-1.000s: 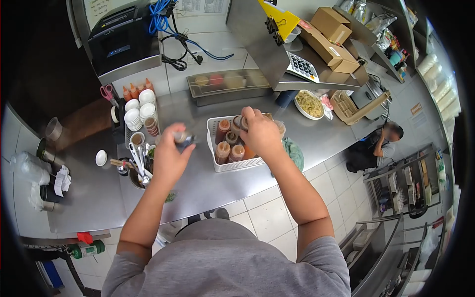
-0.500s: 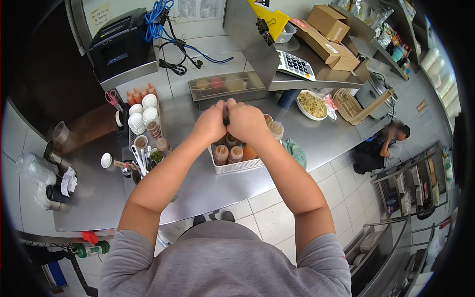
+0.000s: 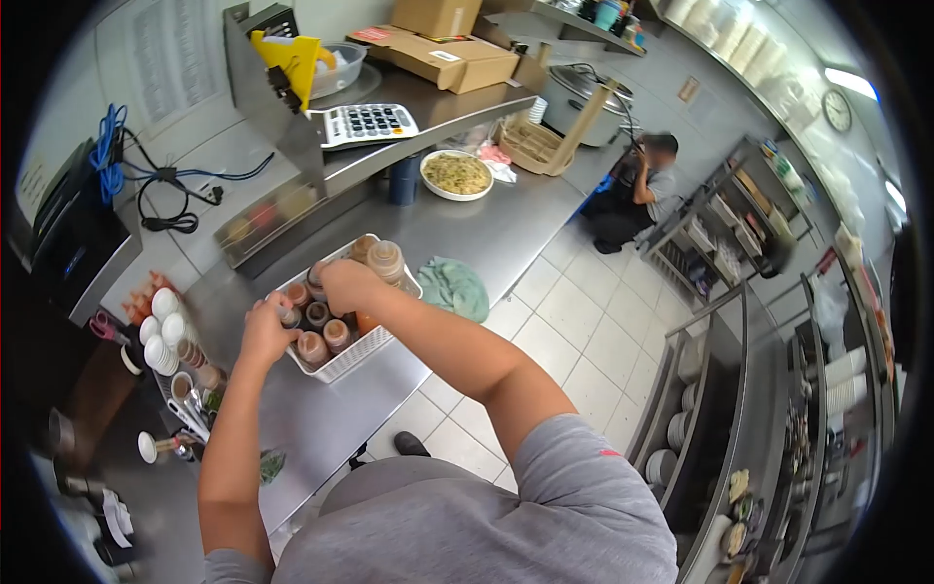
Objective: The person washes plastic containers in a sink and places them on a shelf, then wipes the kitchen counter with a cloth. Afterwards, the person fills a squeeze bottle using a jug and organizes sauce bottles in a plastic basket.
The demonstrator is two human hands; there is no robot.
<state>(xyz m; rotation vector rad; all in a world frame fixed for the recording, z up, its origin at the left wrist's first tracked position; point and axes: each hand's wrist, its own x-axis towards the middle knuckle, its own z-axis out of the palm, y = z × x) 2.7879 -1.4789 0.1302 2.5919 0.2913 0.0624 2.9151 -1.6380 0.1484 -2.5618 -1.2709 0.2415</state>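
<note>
A white perforated basket [image 3: 355, 358] on the steel counter holds several sauce bottles with pale caps. My left hand [image 3: 266, 331] is at the basket's left side, its fingers closed round a bottle [image 3: 289, 316]. Over the back of the basket is my right hand [image 3: 348, 286], fingers curled down on a bottle [image 3: 316, 276] that it partly hides. Brown-filled bottles [image 3: 338, 335] stand in the front of the basket, and a larger bottle [image 3: 385, 261] stands at its right end. Beside the basket lies a green cloth [image 3: 453, 288].
Left of the basket are stacked white cups [image 3: 161, 354] and a holder with spoons [image 3: 190, 419]. A bowl of food [image 3: 456, 175] sits behind, near a steel shelf [image 3: 428, 125] bearing a calculator [image 3: 364, 125]. A person [image 3: 637, 195] is low by the far racks.
The view has swung to the right. My hands, together above the basket half a second ago, have moved apart and down onto bottles in it.
</note>
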